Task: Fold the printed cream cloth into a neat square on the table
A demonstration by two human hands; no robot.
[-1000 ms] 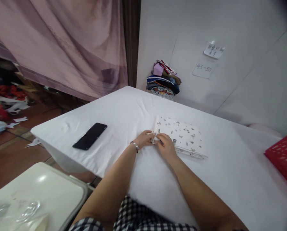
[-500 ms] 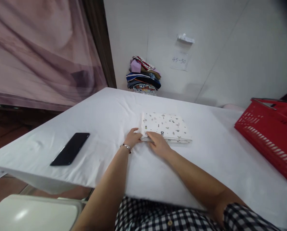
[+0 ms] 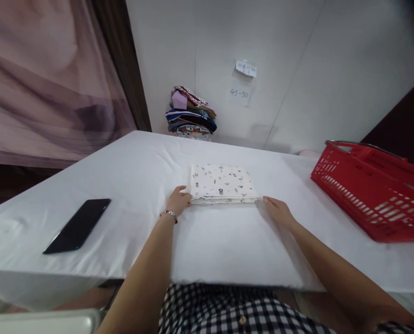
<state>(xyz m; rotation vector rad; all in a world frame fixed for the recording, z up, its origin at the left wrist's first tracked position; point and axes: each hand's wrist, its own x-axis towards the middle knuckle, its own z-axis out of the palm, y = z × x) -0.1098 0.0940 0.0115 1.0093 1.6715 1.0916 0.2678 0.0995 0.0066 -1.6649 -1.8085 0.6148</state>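
A folded white cloth (image 3: 222,182) with small printed motifs lies flat on the white-covered table (image 3: 234,246). Its layered near edge faces me. At the near left corner, my left hand (image 3: 179,200), with a bracelet on the wrist, is closed on the fabric between thumb and fingers. My right hand (image 3: 278,211) pinches the near right corner with its fingertips. Both forearms reach in from the table's front edge.
A black phone (image 3: 77,226) lies to the left. At the right stands a red plastic basket (image 3: 359,185) with a metal handle. Stacked folded clothes (image 3: 192,113) rise behind the table's far edge, against the wall with paper labels (image 3: 240,95). A pink curtain (image 3: 36,83) hangs at left.
My right hand has moved right along the cloth's near edge, from near the left corner to the right corner. My left hand stays at the left corner. The camera view has shifted rightward.
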